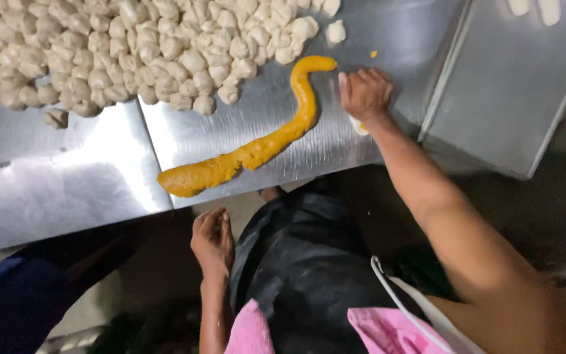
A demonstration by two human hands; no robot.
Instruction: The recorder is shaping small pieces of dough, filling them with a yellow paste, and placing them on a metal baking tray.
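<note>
The right hand [364, 94], right of centre, is pressing a pale dough piece [359, 126] flat with closed fingers beside the orange filling rope [257, 149] on the steel surface [67, 190]; the left hand [212, 239] is hanging open below.

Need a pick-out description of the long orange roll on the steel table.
Start at the shiny steel table, its far part heaped with pale dough balls. Just nearer than the heap lies the orange filling roll, a long snake curving from the table's near edge up to a hook beside the right hand. It alone is orange and long.
</note>
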